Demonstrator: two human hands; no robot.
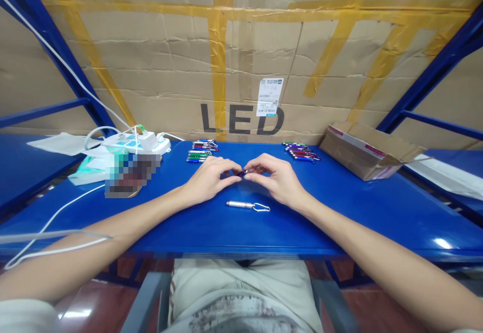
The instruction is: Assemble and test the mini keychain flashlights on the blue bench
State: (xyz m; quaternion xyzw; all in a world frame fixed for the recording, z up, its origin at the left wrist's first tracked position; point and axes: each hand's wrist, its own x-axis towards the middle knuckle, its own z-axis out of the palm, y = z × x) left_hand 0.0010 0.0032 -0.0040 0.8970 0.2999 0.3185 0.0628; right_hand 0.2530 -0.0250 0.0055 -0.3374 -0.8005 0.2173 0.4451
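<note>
My left hand [211, 178] and my right hand [277, 178] meet above the middle of the table. Their thumbs and fingertips pinch a small dark purple piece [243, 174] from both sides. Most of it is hidden by the fingers, so its exact kind does not show. Just below, nearer to me, a silver keychain flashlight [239, 204] lies flat with its carabiner clip to the right. Beyond my left hand is a row of coloured keychain flashlights [199, 155]. Farther off past my right hand lies another row of them [300, 153], in green, purple, red and blue.
An open cardboard box [372, 154] stands at the back right. At the left are a white power strip [151, 144] with cables, a green-and-white packet [88, 169] and a blurred-out item [132, 176]. A big taped carton [169, 71] closes off the table's [339, 222] back.
</note>
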